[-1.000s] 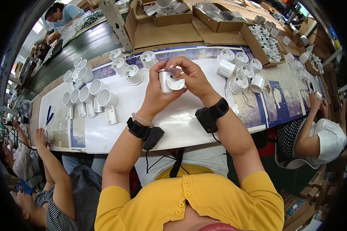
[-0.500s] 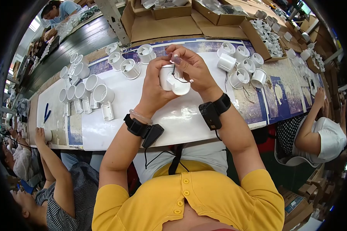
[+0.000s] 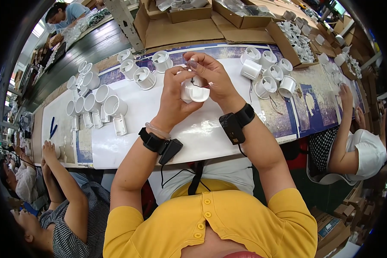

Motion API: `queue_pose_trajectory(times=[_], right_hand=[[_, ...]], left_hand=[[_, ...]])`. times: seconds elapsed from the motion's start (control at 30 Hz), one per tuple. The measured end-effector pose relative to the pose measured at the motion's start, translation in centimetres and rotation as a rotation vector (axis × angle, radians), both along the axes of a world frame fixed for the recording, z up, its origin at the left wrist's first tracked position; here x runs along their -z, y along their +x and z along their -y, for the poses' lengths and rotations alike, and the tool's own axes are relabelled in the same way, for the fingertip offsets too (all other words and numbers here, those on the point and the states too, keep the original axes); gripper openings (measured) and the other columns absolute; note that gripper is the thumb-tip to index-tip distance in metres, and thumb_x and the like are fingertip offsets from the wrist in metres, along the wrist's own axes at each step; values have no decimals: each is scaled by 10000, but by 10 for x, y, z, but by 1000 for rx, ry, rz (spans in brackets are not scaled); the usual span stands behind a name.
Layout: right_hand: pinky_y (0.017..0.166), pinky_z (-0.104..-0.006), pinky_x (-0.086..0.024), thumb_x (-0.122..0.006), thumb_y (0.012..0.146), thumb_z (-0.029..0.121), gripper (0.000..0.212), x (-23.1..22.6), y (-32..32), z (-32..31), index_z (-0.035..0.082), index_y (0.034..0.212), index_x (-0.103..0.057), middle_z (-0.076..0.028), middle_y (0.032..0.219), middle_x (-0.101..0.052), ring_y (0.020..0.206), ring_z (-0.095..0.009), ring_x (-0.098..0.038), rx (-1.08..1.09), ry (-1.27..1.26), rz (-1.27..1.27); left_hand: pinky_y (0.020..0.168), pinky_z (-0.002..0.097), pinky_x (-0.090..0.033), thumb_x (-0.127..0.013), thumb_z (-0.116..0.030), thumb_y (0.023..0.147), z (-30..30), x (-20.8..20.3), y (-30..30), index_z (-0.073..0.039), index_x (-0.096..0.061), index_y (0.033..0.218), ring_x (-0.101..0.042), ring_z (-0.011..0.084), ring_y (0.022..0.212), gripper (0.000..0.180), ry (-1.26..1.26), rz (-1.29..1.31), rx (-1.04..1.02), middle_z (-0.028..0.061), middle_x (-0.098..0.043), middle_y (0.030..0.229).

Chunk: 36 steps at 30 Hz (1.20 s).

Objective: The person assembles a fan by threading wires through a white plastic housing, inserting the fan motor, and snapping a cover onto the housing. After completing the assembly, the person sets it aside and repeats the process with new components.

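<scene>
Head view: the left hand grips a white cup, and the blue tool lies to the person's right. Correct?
Not quite: the blue tool lies to the person's left, as the head view shows. The left hand does grip a white cup.

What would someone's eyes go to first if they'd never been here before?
Probably the bright yellow top, filling the bottom middle of the picture. Above it, in the centre, the left hand holds a small white plastic part, with the right hand close against it. Next might come the many white cup-shaped pieces, grouped on the table to both sides of the hands.
</scene>
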State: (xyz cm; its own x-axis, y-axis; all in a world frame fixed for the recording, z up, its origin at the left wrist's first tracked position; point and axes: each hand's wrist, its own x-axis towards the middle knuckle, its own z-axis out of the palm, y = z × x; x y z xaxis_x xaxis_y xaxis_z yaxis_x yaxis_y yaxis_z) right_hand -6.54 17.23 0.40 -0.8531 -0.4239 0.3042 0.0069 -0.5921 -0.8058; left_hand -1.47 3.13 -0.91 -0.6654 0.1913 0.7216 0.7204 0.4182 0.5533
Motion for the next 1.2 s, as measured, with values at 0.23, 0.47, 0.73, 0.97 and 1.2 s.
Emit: queue_pose_trajectory(times=[0.23,0.47,0.73,0.97,1.2], right_hand=[[939,-307,-421,-609,884,109,188,-15,-5,-18,45,1060,-623,-78,1177,-569,1084,-169,-532,41,172,-320],[947,-339,-418,-636,857,113,184,-20,-1,-24,32,1023,-639,-96,1116,-591,1090,-192,-529,16,263,-674],[882,-302,-453,-585,913,117,127,-14,-2,-15,19,968,-645,-60,896,-641,929,-163,-597,85,199,-286],[861,-287,-465,-574,928,137,152,-11,-3,-11,15,985,-644,-48,861,-667,883,-144,-612,202,96,-166],[887,-289,-444,-596,920,199,216,-29,0,-4,16,1022,-649,-59,1070,-638,994,-138,-574,273,93,-140]], left_hand=[[915,351,-421,-762,-36,655,12,-6,-3,-87,-481,1143,-488,256,1055,566,5,38,-57,110,-443,1134],[920,341,-413,-747,-17,657,14,0,-6,-83,-461,1166,-488,254,1067,588,16,64,-81,109,-451,1126],[921,349,-416,-752,-56,618,6,2,-6,-57,-449,1188,-488,282,1067,646,6,85,-19,129,-465,1119],[922,347,-420,-765,-82,589,-5,7,3,-31,-412,1207,-496,295,1043,714,60,248,-1,142,-463,1117],[916,335,-422,-788,-116,613,1,10,-3,-38,-399,1203,-501,277,1043,710,137,227,-69,126,-459,1119]])
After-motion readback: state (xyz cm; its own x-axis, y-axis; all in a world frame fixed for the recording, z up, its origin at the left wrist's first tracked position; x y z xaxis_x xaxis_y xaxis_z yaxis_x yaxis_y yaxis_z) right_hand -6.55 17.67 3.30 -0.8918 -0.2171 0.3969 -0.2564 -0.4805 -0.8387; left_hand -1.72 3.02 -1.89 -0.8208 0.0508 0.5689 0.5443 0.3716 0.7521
